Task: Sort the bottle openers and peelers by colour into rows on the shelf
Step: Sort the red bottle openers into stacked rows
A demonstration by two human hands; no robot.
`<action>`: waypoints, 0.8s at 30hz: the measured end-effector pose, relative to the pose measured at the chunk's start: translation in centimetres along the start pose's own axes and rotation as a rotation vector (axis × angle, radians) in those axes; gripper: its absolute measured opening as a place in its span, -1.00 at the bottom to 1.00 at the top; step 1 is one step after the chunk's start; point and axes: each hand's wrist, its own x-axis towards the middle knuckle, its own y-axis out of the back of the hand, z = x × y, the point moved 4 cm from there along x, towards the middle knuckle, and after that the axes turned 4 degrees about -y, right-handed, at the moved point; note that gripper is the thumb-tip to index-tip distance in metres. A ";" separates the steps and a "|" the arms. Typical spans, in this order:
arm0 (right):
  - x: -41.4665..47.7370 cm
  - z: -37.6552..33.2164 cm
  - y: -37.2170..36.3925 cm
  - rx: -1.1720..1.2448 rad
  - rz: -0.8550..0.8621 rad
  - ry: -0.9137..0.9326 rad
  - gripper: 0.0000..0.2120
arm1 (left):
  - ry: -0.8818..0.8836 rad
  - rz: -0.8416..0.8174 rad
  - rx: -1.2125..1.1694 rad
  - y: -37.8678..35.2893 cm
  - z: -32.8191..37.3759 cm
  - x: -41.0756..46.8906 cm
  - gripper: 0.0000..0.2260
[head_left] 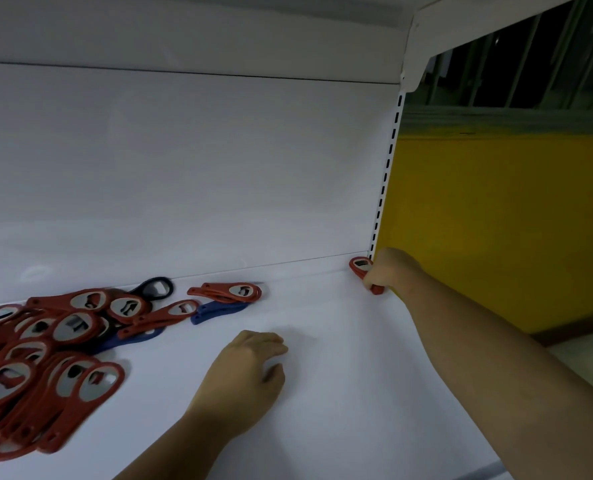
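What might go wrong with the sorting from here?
The right hand grips a red opener at the far right corner of the shelf; that side looks open, so it might slip off. The blue openers lie partly under red ones in the pile, so pulling one out may scatter others. The lone black opener sits behind the pile, easy to overlook.
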 end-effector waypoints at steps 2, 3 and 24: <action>0.4 0.2 -0.3 0.023 -0.015 0.014 -0.67 | -0.005 0.005 -0.004 0.0 0.1 0.0 -0.67; 0.4 0.4 -0.3 0.043 -0.015 0.010 -0.62 | -0.007 0.006 -0.008 0.1 0.2 0.0 -0.67; -9.6 -14.5 -8.7 0.332 0.175 0.195 -0.56 | 0.411 0.355 -0.508 2.6 -1.7 -1.3 -0.81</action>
